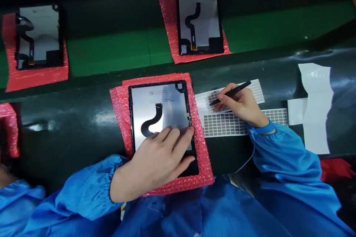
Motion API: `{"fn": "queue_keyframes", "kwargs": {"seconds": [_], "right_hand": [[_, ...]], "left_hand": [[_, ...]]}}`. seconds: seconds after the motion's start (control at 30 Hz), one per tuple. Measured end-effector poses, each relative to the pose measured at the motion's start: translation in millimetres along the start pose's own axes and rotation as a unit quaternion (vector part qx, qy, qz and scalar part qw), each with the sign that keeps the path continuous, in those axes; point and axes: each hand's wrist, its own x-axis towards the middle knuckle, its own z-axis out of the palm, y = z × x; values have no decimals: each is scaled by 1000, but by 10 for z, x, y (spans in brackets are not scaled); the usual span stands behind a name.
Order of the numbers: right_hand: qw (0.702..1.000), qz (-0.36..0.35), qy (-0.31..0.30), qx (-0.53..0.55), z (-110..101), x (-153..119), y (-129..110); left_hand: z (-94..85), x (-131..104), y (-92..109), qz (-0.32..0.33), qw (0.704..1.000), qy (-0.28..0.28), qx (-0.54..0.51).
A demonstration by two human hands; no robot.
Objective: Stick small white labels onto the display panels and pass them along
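Right grip (242, 105) pinching black tool (236, 90); left grip (152, 163) spread on panel (175, 109) atop red bubble wrap (204, 159).

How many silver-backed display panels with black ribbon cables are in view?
3: one silver-backed, black-framed rectangular panel under the bare left hand, a second panel at upper centre, a third panel at upper left. Others may be hidden.

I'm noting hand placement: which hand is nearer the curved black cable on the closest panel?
Left. The left hand is over that panel, right by the cable; the right hand is off to the right, over the label sheets, holding a black pen-like tool.
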Motion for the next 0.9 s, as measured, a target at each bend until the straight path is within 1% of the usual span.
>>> {"fn": "queue_keyframes", "kwargs": {"seconds": [0.17,0.27,0.4,0.67,0.8,0.9], "right_hand": [[1000,-6,2,-27,-5,-27,-38],[999,-8,5,-40,-7,-34,-37],[999,-4,8,-49,-3,-30,-42],[999,-11,10,-29,17,-21,-44],[1000,-11,-2,-24,18,-13,-48],[1000,-6,-18,1,1,7,-44]], "left_hand": [[-32,-31,-10,10,999,-35,-12],[-34,-31,-13,8,999,-45,-17],[-22,-30,-1,4,999,-49,-18],[-14,-25,-2,7,998,-52,-18],[-10,-23,5,7,999,-44,-15],[-9,-23,12,8,999,-46,-10]]}}
